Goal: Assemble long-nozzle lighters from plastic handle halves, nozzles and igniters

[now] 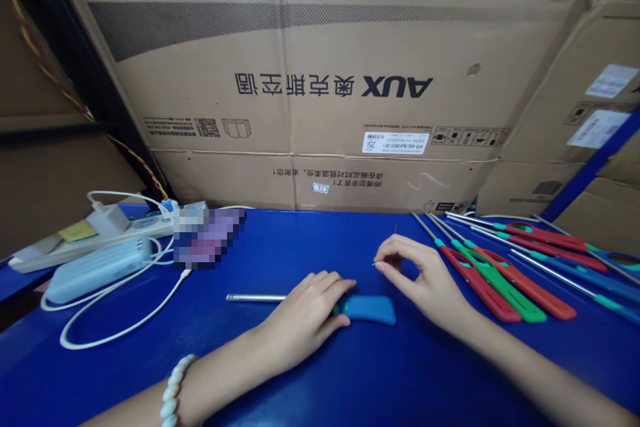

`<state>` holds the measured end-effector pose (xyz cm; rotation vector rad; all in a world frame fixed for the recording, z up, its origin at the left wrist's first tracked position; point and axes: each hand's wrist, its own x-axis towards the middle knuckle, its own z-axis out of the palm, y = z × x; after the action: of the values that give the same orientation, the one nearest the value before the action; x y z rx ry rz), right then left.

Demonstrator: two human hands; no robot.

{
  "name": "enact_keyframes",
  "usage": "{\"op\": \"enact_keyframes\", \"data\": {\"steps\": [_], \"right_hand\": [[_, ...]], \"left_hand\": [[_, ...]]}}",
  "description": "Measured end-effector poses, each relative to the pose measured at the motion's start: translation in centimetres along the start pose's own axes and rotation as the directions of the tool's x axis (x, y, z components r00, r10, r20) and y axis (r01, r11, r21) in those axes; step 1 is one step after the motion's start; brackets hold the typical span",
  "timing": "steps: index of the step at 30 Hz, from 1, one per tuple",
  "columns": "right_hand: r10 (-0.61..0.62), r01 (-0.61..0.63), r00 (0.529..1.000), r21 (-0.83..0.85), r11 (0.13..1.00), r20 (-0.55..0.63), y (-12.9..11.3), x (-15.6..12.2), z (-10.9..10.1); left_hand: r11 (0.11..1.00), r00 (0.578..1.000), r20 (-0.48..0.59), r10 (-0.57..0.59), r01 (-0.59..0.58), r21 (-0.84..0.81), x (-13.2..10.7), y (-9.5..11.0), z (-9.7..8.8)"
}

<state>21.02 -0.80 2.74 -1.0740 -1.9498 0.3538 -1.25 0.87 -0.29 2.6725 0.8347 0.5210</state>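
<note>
My left hand (314,310) is wrapped around the blue handle (373,309) of a tool with a silver metal rod (255,297), lying flat on the blue table. The fingers cover the part where rod and handle meet, with some green showing there. To the right of that handle, my right hand (425,273) is raised a little above the table. Its thumb and forefinger are pinched on a small thin metal piece (375,263), mostly hidden by the fingertips.
Several similar rod tools with red, green, orange and blue handles (505,280) lie at the right. On the left are a power strip (120,230), a light blue power bank (97,270), white cables (120,340) and a blurred-out phone (213,237). A large cardboard box (310,33) stands behind.
</note>
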Motion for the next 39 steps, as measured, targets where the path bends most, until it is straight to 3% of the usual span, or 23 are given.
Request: {"op": "enact_keyframes", "data": {"steps": [5,9,21,31,39], "right_hand": [[0.012,-0.01,0.999,-0.033,0.999,0.053,0.6,0.0,0.2],[0.046,-0.033,0.985,-0.081,0.996,0.165,1.0,0.0,0.3],[0.056,0.056,0.884,-0.224,0.973,0.465,0.5,-0.5,0.3],[-0.032,0.269,0.847,-0.376,0.887,0.53,0.1,-0.8,0.6],[-0.054,0.344,0.837,-0.447,0.826,0.544,0.2,-1.0,0.9]], "left_hand": [[0.98,0.995,-0.023,0.092,-0.087,0.176,-0.1,-1.0,-0.2],[0.928,0.986,0.022,0.165,-0.163,0.334,-0.2,-1.2,-0.5],[0.936,0.985,0.092,0.149,-0.171,0.306,-0.3,-0.7,-0.9],[0.929,0.986,0.06,0.157,-0.168,0.329,-0.4,-0.3,-0.8],[0.927,0.987,0.049,0.156,-0.163,0.337,-0.6,-0.3,-0.4]]}}
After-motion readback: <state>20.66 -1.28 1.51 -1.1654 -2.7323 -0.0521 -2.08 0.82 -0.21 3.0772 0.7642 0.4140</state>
